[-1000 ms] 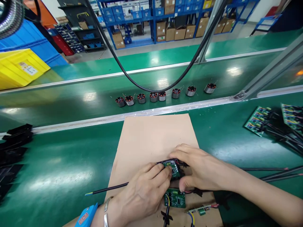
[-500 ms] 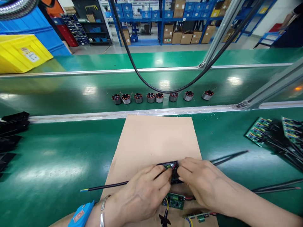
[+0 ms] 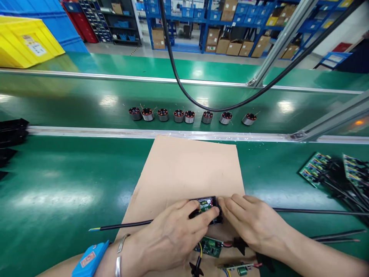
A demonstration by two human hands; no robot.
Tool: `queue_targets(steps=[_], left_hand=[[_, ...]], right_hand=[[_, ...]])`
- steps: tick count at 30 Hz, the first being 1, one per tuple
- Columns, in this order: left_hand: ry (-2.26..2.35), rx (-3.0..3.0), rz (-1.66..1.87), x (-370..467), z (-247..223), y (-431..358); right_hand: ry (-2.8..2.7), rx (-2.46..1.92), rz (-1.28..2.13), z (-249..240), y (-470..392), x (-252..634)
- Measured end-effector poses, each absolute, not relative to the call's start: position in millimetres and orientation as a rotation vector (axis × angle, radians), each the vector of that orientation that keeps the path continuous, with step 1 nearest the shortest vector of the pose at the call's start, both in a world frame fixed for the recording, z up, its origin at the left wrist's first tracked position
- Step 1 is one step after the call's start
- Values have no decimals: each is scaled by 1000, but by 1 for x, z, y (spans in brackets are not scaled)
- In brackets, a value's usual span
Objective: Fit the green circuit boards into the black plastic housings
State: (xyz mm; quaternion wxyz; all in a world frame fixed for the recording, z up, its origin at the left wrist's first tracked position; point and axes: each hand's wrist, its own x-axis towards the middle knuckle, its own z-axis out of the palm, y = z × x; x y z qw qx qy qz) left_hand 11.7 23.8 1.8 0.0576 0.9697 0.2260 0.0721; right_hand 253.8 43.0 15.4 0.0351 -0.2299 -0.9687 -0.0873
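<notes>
A small black case with a green circuit board inside lies on the cardboard sheet. My left hand grips it from the left, thumb and fingers closed around its near and far sides. At the case's right end is my right hand, fingers pinched together where a black cable runs out to the right; the fingertips' exact hold is hidden. Another black cable with stripped coloured wires comes out left from under my left hand. Just below, a second circuit board with wires lies between my wrists.
A third board sits at the bottom edge. Stacked boards with cables lie on the right, black cases on the left. Several motor stators stand in a row beyond the metal rail. A thick cable hangs ahead.
My left fingers have shifted right across the case, showing more of the board. A cable now stretches straight right from my right hand. The view has tilted slightly.
</notes>
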Motion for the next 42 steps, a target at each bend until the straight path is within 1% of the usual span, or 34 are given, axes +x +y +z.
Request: queue_targets(steps=[6, 8, 11, 16, 18, 21, 27, 31, 35, 40, 42], left_hand=[[728, 2824, 116, 15, 11, 24], [749, 2798, 117, 17, 12, 25], [732, 2781, 192, 17, 9, 26], [727, 2788, 246, 13, 4, 26], [734, 2813, 237, 12, 3, 23], [779, 2858, 225, 12, 5, 18], [752, 3096, 92, 20, 14, 15], [750, 3050, 31, 23, 14, 17], [804, 2799, 185, 17, 14, 20], [892, 2425, 621, -5, 18, 30], [995, 2338, 717, -12, 15, 35]], right_hand=[[-3146, -802, -517, 18, 32, 232], [-3201, -802, -553, 17, 30, 229], [-3137, -799, -426, 15, 33, 237], [-2793, -1006, 208, 11, 42, 260], [-2690, -992, 345, 7, 42, 263], [-2653, -911, 355, -3, 40, 263], [-2737, -849, 157, -7, 38, 257], [-2774, -842, 169, -5, 40, 258], [-2679, -860, 247, -11, 42, 263], [-2480, -916, 491, -13, 46, 268], [-2420, -911, 583, -10, 46, 269]])
